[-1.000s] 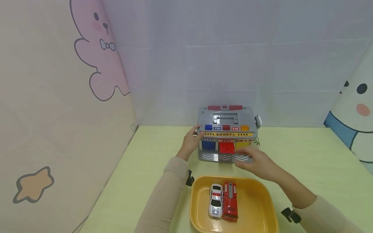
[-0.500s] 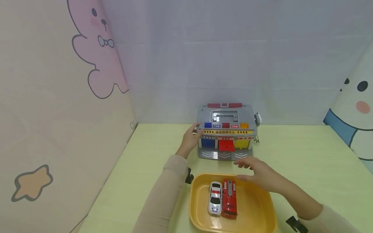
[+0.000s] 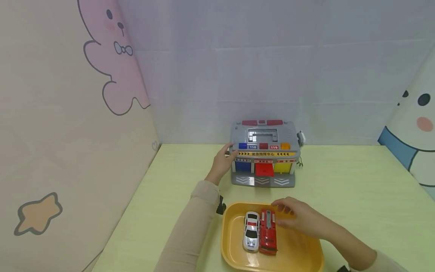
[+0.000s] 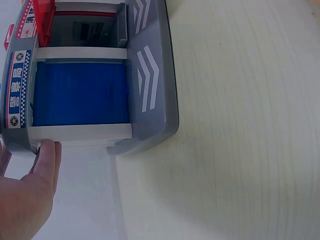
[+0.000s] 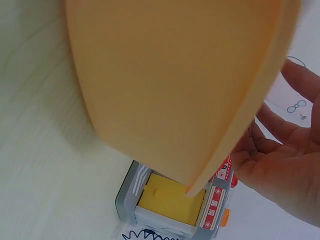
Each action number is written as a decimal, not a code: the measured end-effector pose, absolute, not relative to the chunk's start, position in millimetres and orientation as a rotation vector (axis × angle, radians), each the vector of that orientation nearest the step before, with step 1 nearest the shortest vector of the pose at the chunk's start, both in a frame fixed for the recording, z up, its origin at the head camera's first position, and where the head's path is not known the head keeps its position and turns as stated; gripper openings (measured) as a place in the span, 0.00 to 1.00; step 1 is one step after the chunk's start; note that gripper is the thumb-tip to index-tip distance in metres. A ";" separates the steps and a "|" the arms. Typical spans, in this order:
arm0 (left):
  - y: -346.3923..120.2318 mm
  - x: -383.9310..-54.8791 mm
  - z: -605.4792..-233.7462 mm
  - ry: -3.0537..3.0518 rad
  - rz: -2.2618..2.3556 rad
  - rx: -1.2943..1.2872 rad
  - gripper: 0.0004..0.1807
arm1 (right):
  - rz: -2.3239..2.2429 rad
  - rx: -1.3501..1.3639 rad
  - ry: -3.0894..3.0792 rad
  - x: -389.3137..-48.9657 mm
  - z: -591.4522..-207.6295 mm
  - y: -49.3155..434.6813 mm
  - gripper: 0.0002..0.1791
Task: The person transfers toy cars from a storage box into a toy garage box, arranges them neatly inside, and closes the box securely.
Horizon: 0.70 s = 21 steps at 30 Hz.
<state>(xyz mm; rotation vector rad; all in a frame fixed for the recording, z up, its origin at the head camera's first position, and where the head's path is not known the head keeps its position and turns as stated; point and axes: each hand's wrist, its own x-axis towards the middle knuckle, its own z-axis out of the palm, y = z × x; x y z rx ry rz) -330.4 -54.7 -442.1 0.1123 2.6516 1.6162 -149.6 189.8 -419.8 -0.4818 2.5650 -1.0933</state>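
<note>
A grey toy garage [image 3: 265, 154] stands at the back of the table with its red door [image 3: 264, 170] tilted up. Its blue door [image 4: 82, 94] and yellow door [image 5: 171, 198] are down. My left hand [image 3: 220, 166] grips the left edge of the roof, fingertips beneath the overhang in the left wrist view. My right hand [image 3: 302, 218] hovers over the yellow tray [image 3: 299, 255], fingers loosely bent and holding nothing. Just left of its fingers lies a red toy fire truck [image 3: 268, 236], beside a white toy police car [image 3: 251, 235]. In the right wrist view the tray hides both vehicles.
The tray sits on the pale yellow-green table [image 3: 346, 189] in front of the garage. A white handset-like piece [image 3: 301, 139] with a coiled cord is on the garage's right side. Printed cloth walls [image 3: 224, 75] enclose the table's back and sides.
My right hand has drawn back from the garage's front and come down over the tray, beside the fire truck. The left hand keeps its place on the roof edge.
</note>
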 end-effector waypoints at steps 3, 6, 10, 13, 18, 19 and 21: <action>-54.7 -329.3 -441.5 2.653 1.607 0.109 0.27 | -1.076 -0.457 2.547 -147.4 -424.7 188.1 0.26; -54.6 -329.0 -441.2 2.649 1.607 0.112 0.27 | -1.064 -0.484 2.528 -145.8 -431.6 188.2 0.28; -54.0 -329.2 -440.3 2.648 1.613 0.112 0.26 | -1.095 -0.540 2.489 -145.1 -439.5 190.2 0.28; -53.8 -329.4 -439.7 2.651 1.615 0.102 0.27 | -1.128 -0.560 2.463 -146.0 -443.4 191.2 0.29; -53.6 -330.1 -440.2 2.649 1.612 0.090 0.27 | -1.095 -0.551 2.487 -145.9 -448.2 189.0 0.33; -53.6 -329.9 -440.2 2.646 1.612 0.090 0.26 | -1.082 -0.537 2.495 -145.4 -448.8 188.0 0.34; -53.7 -329.1 -440.3 2.643 1.609 0.087 0.27 | -1.061 -0.476 2.506 -144.2 -449.5 185.2 0.38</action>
